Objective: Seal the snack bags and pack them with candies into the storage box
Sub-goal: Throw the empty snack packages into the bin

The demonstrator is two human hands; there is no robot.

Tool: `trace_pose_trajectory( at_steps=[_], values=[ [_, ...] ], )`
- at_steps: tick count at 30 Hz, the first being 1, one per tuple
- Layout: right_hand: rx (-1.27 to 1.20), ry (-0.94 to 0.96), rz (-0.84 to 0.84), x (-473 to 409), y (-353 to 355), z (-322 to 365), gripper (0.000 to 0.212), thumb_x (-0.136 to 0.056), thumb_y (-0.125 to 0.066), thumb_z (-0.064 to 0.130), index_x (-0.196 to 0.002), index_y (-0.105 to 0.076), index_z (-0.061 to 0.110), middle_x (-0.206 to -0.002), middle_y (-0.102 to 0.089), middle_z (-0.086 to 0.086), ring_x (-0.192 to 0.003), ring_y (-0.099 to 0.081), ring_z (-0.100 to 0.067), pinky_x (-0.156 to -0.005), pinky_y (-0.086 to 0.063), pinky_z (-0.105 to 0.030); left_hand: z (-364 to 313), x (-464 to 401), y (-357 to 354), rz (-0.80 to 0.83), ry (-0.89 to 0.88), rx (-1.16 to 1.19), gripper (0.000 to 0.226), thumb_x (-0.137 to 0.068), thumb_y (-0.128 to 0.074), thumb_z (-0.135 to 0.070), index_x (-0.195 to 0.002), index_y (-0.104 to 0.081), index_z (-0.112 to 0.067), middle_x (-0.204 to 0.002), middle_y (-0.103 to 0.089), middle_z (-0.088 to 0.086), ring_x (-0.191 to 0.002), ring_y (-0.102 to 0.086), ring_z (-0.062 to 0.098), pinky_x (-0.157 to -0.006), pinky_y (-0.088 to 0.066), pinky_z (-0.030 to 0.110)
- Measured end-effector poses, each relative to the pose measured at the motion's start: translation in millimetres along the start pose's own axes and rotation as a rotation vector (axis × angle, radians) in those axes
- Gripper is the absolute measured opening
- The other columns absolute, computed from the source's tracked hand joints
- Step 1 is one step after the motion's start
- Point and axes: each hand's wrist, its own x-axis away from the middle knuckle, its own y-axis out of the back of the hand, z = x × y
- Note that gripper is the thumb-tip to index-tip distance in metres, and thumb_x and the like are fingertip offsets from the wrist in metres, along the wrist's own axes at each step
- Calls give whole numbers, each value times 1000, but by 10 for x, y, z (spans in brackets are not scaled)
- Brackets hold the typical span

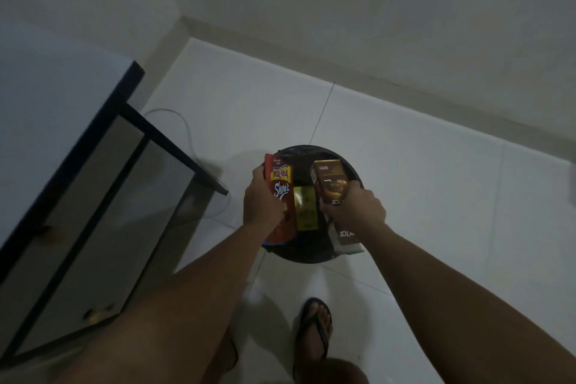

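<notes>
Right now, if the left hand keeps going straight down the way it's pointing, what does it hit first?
Probably the yellow packet lying in the round black container, just below the left hand and its red snack bag. Depth is unclear from above.

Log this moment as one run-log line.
left hand: grips red snack bag | right hand: grips brown box | both over round black container

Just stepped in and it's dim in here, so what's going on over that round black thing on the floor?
A person is standing over a round black container on the white tiled floor. The left hand grips a red snack pack, and the right hand grips a brown snack box. Both are held over the container's opening. A yellow-green pack shows between them, lower down. A black-framed table stands to the left.
</notes>
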Motion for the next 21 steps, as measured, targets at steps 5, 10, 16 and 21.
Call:
trace_pose_trajectory(
  at_steps=[5,10,16,21],
  values=[
    [-53,-6,22,-141,-284,26,71,-72,-63,66,-119,-43,16,-108,-60,-7,-95,-62,-28,-81,-55,-42,226,-165,-150,80,54,-6,74,-78,-76,-19,-138,-34,-13,-130,-54,10,-119,-55,27,-99,-49,48],
    [-71,-17,33,-133,-211,87,66,-79,-52,66,-120,-44,14,-110,-60,-9,-95,-62,-30,-82,-55,-46,222,-202,-6,208,163,-184,85,-70,-79,-27,-137,-30,-10,-132,-43,16,-123,-46,34,-100,-45,51],
    [-53,48,47,77,330,265,58,-82,-60,52,-126,-48,15,-108,-61,-8,-93,-60,-27,-78,-53,-37,-224,-6,390,231,132,-217,73,-82,-71,-25,-140,-31,-6,-139,-42,16,-126,-45,32,-101,-42,39],
    [8,157,61,402,1071,608,55,-82,-61,53,-118,-50,13,-103,-61,-7,-86,-58,-25,-70,-50,-33,-785,250,959,238,89,-213,76,-84,-70,-26,-143,-29,-4,-146,-39,15,-132,-41,29,-102,-40,34]
  ],
)
